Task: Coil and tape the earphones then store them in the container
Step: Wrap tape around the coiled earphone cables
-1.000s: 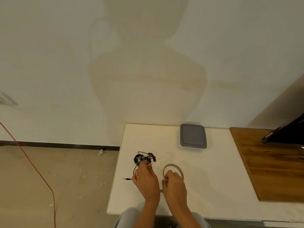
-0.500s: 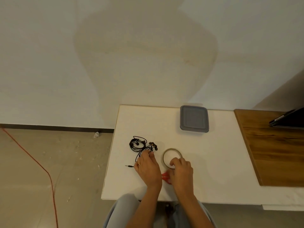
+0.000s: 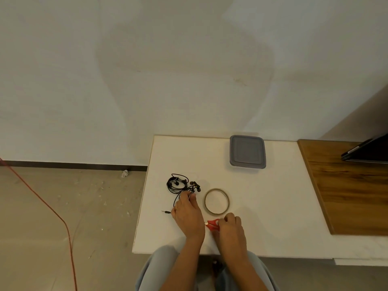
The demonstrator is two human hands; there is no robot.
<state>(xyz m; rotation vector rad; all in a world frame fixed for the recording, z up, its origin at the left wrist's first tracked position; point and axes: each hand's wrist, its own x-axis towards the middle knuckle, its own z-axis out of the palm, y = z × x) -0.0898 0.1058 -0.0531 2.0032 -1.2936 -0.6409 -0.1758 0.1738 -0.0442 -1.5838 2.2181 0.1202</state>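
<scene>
handling: earphones (image 3: pixel 182 184) light, limp, tangle-prone; judged best taken by the gathered loops, not the buds | look: thin black cable, loose bundle, plug trailing left | place: white table (image 3: pixel 273 206), beside tape roll (image 3: pixel 217 212), well apart from lidded container (image 3: pixel 247 151) | grip: left hand (image 3: pixel 188 215) pinches the cable; right hand (image 3: pixel 230 229) grasps a red tool (image 3: pixel 212 224)

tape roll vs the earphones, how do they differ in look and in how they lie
1. The tape roll is a neat tan ring lying flat; the earphones are a loose black tangle with the plug trailing out.
2. The tape roll lies untouched; the earphones' cable is pinched by the left hand, while the right hand grips a red-handled tool.
Shared: both rest side by side on the white table.
</scene>
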